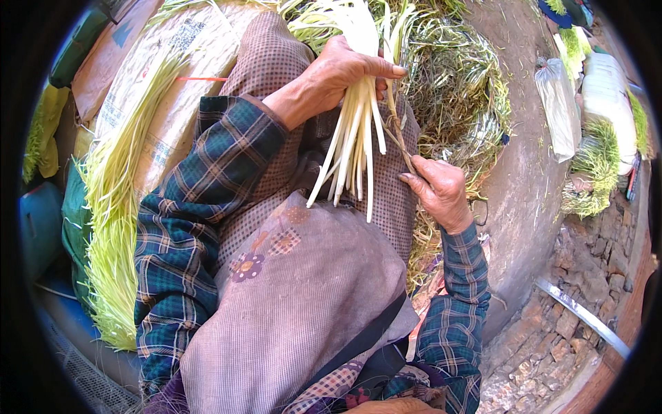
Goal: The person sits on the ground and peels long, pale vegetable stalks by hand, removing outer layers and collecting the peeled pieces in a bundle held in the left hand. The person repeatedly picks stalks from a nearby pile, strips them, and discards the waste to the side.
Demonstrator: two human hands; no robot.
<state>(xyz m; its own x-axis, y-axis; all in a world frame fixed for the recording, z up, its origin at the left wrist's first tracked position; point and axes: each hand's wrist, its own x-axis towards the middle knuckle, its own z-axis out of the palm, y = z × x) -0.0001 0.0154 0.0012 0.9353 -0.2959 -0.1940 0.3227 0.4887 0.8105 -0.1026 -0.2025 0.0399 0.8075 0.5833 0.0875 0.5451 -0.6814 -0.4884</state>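
Observation:
My left hand [344,77] holds a bunch of pale leafy stalks [357,134], like blanched garlic chives, over my lap. Their white lower ends point down towards my apron [310,290], and their leaves spread beyond the hand at the top. One stalk stands apart on the right of the bunch, under the left thumb, with a brown, withered outer strip [397,124] hanging from it. The lower end of that strip is pinched between thumb and forefinger of my right hand [437,189]. Some fingers of the left hand are hidden behind the stalks.
A long pile of yellow-green leaves [111,233] lies on white printed sacking [207,46] at the left. Right of my knees is a heap of dried leaf waste [450,88]. Farther right are plastic-wrapped bundles [561,108], leafy bunches [595,165], rough stone paving [584,310] and a metal strip [584,315].

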